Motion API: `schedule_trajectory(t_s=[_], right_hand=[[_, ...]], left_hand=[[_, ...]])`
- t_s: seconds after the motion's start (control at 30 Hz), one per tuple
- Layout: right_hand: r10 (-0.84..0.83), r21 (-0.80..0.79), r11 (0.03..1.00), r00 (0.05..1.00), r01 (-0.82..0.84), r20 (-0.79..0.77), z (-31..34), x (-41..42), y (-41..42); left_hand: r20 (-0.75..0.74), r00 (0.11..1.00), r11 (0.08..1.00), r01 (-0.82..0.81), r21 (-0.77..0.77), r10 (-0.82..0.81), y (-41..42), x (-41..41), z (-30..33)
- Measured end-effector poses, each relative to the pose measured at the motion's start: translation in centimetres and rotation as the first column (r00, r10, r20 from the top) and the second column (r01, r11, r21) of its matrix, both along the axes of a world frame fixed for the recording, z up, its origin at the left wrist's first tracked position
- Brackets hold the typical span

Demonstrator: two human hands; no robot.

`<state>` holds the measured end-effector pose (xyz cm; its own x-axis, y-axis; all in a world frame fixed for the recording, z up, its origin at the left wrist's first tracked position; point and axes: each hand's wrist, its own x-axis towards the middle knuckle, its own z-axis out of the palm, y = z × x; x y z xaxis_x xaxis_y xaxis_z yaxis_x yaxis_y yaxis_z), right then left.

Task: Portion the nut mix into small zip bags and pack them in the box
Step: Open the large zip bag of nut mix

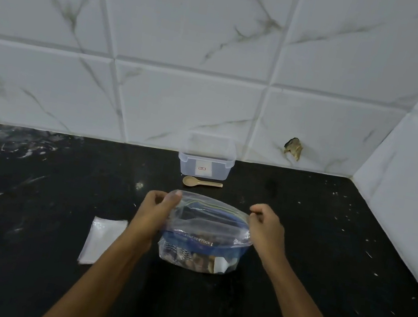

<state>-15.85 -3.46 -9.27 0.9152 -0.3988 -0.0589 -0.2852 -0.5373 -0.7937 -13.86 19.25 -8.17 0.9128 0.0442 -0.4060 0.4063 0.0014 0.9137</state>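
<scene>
Clear plastic zip bag (207, 229) with a blue seal strip stood on the black desk (323, 258), held between both hands at its mouth. Left hand (159, 205) gripped the bag's left top edge, thumb and fingers (174, 198) pinched over the rim. Right hand (264, 223) pinched the right top edge, fingers curled tight on the plastic. Mouth of the bag looked spread apart between the two grips; whether the seal was fully parted, cannot tell. Nut mix (194, 259) sat in the bottom of the bag, below and between the fingers, brown pieces seen through the plastic. Small zip bags (102, 240) lay flat in a stack on the desk just left of the left wrist, not touched. Beige spoon (200, 182) lay on the desk beyond the fingers, bowl to the left, handle to the right. Clear plastic box (206, 162) stood just behind the spoon against the white marble-look tile wall (195, 32), lid off, with a small label on its front. Chipped hole (294, 147) showed in the wall tile beyond and right of the right hand.
</scene>
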Motion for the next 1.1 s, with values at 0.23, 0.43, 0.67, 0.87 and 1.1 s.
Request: schedule_trajectory(t_s=[0.23, 0.43, 0.67, 0.87, 1.1], right_hand=[[0.560, -0.514, 0.702, 0.828, -0.494, -0.031, 3.8, 2.4, 3.0], [0.549, -0.422, 0.676, 0.795, -0.604, -0.257, 2.3, 3.1, 5.7], [0.360, 0.088, 0.932, 0.926, -0.351, -0.115, 3.0, 2.5, 5.7], [-0.100, 0.839, 0.457, 0.954, 0.295, -0.281, 1.2, 3.0, 1.4], [-0.096, 0.912, 0.269, 0.951, 0.310, -0.294, -1.8, 2.7, -0.1]], left_hand=[[0.201, 0.977, 0.938, -0.134, 0.319, 0.071, -1.2, -6.4, -0.2], [-0.072, 0.997, 0.999, 0.042, 0.025, -0.040, -2.9, -6.1, 0.2], [-0.137, 0.978, 0.975, -0.176, -0.138, 0.157, -5.3, -2.7, 0.1], [-0.352, 0.931, 0.764, -0.297, -0.573, 0.098, -2.9, 0.6, 2.0], [-0.392, 0.920, 0.839, -0.201, -0.506, -0.017, -1.5, 2.2, 1.2]])
